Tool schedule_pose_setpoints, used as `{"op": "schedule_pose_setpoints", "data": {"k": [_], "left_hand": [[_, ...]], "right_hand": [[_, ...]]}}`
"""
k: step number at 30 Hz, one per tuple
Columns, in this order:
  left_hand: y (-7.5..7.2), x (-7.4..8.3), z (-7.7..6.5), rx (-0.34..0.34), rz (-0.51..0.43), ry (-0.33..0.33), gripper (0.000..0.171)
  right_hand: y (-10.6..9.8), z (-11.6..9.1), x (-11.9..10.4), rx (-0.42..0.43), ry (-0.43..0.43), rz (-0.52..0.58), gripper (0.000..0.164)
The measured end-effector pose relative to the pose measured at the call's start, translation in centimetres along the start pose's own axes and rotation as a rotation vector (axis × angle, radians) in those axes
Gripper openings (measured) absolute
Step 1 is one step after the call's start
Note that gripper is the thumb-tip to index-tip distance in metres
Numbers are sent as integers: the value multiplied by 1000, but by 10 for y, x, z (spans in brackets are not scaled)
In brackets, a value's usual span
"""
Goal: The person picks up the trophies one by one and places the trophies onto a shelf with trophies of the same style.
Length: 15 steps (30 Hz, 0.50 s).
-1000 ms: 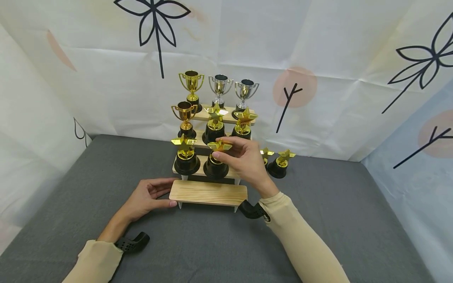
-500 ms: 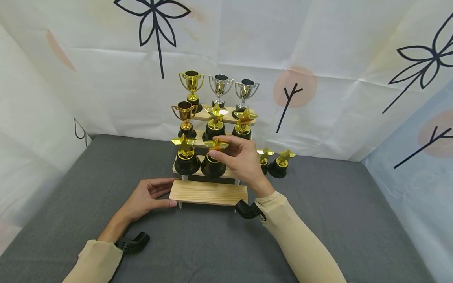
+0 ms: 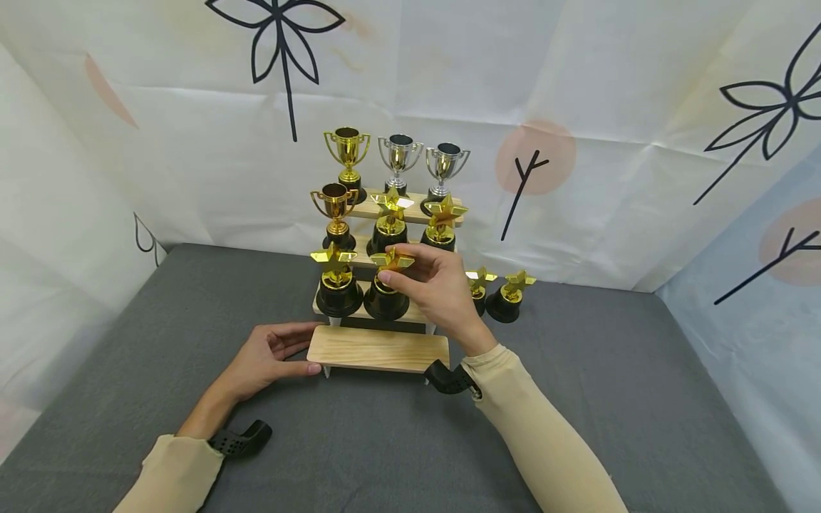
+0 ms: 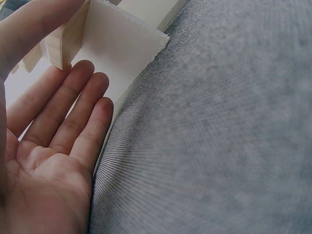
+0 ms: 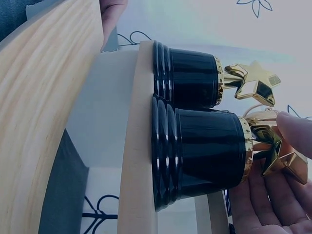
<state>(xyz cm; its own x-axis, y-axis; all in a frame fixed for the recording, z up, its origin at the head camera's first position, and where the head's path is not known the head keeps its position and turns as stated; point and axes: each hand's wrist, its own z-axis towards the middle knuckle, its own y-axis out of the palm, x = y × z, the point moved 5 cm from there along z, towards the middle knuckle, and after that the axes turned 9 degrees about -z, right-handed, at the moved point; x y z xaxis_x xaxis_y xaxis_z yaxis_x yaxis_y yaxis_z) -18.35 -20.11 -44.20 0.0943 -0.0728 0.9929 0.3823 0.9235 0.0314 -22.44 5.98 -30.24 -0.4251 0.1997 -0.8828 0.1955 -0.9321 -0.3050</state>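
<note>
My right hand (image 3: 442,288) pinches the gold star of a star trophy (image 3: 387,303) between thumb and fingers. This trophy stands upright on the second-lowest step of a wooden tiered stand (image 3: 378,349), right beside another star trophy (image 3: 338,296). In the right wrist view the black base of the held trophy (image 5: 209,151) is right at the board. My left hand (image 3: 269,360) lies at the stand's left side, thumb tip at the lowest step. The left wrist view shows its fingers (image 4: 87,124) nearly straight, along the white side panel (image 4: 117,44).
Higher steps bear a gold cup (image 3: 347,148), two silver cups (image 3: 399,153), a bronze-coloured cup (image 3: 336,203) and two star trophies (image 3: 388,231). Two more star trophies (image 3: 504,306) stand on the grey cloth right of the stand, one partly behind my right hand. A patterned curtain (image 3: 609,178) hangs behind.
My right hand has slid the star trophy slightly left along the step, closer to its neighbour, then held still. The left hand has not moved.
</note>
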Motion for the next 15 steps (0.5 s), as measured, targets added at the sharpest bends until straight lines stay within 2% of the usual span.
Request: {"op": "schedule_pose_setpoints", "data": {"k": [5,15], "left_hand": [[1,0,1,-2,-4,0,68],[0,0,1,1,8,-4,68]], "right_hand": [[-2,0,-2,-4,11,26,39],[-10,0,-6,12,-3,6,40]]}}
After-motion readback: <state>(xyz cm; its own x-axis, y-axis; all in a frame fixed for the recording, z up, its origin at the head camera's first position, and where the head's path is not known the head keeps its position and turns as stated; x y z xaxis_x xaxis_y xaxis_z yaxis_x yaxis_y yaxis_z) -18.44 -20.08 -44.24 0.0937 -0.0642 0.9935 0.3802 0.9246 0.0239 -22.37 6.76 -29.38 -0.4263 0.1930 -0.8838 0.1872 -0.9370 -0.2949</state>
